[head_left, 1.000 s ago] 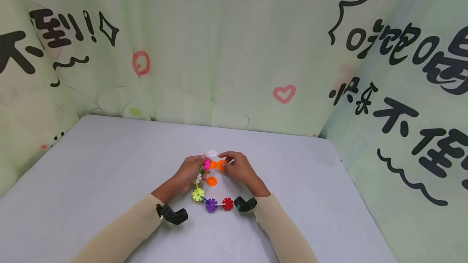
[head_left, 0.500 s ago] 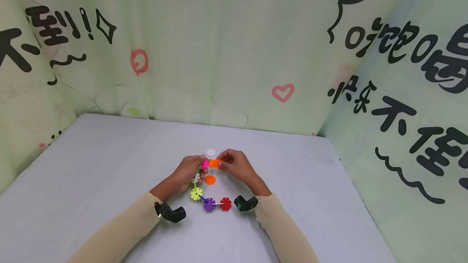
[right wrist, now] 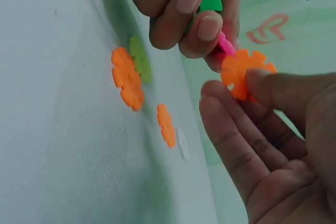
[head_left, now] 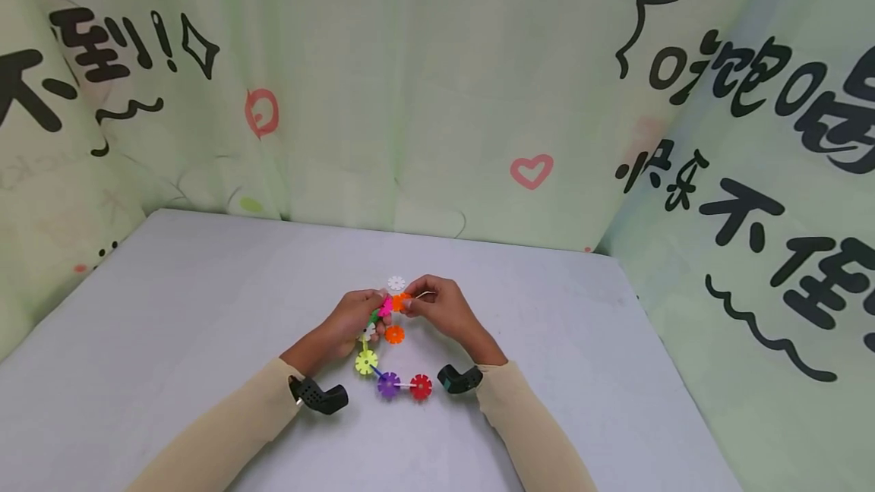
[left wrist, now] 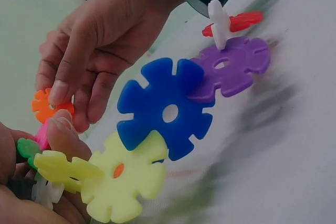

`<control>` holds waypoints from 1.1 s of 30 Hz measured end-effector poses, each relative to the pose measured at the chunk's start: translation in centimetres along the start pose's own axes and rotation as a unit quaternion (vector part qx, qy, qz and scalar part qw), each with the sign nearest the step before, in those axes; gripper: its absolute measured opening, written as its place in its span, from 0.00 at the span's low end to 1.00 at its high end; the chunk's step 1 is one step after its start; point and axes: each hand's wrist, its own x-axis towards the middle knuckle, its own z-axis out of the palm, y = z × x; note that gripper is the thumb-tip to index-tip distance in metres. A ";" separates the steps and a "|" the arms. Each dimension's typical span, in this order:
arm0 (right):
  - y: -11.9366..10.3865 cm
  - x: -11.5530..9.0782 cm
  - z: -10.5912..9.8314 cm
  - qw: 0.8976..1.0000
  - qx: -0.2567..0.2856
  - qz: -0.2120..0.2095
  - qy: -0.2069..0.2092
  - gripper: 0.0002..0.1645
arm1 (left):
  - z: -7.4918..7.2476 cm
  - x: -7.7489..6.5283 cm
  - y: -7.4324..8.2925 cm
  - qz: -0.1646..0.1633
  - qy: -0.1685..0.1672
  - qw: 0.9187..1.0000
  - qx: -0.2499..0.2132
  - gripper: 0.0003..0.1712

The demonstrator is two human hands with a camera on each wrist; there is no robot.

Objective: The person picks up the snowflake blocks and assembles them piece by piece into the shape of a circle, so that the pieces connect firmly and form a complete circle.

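Observation:
Thumb and fingers of my left hand (head_left: pixel 352 319) hold one end of a chain of slotted, flower-shaped plastic discs. From that hand run a green disc (left wrist: pixel 27 150), a white one (left wrist: pixel 47 191), two yellow discs (left wrist: pixel 123 177), then blue (left wrist: pixel 168 109), purple (left wrist: pixel 236 69), white (left wrist: pixel 218 24) and red (left wrist: pixel 245 20). A pink disc (right wrist: pixel 227 44) sticks out past the left fingertips. My right hand (head_left: pixel 444 308) pinches an orange disc (right wrist: pixel 239 69) between thumb and fingers, its edge right at the pink disc. Part of the chain is hidden inside the left hand.
Loose discs lie on the white table (head_left: pixel 547 340): an orange one (right wrist: pixel 127 78), another orange (right wrist: pixel 166 126), a white one (right wrist: pixel 182 144) farther back and a yellow-green one (right wrist: pixel 140 59). A printed curtain (head_left: pixel 437 97) hangs behind the table.
My right hand has moved left with the orange disc, bringing it up against the pink disc. The left hand stays nearly in place, still gripping the chain.

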 end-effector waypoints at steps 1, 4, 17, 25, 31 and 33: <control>0.0 0.0 0.0 1.000 -0.006 -0.001 -0.004 0.06 | 0.0 0.0 0.0 0.000 -0.003 1.000 0.001 0.19; 0.1 -0.1 0.1 0.999 -0.037 -0.005 -0.013 0.05 | -0.1 0.0 -0.1 -0.001 -0.008 1.000 0.007 0.19; -0.6 -0.2 0.4 0.995 -0.084 -0.053 -0.006 0.02 | 0.4 -0.3 0.1 0.015 0.024 0.999 0.032 0.20; -0.9 0.2 -0.1 0.992 -0.115 -0.047 0.000 0.05 | 0.0 -0.6 1.0 0.000 0.016 1.000 -0.001 0.21; -0.4 0.4 -0.2 0.985 -0.171 0.000 -0.002 0.05 | -0.5 -0.7 1.0 -0.015 0.016 1.000 -0.016 0.20; -0.2 0.5 -0.2 0.984 -0.175 0.014 -0.002 0.05 | -0.7 -0.7 1.1 -0.015 0.012 1.000 -0.015 0.21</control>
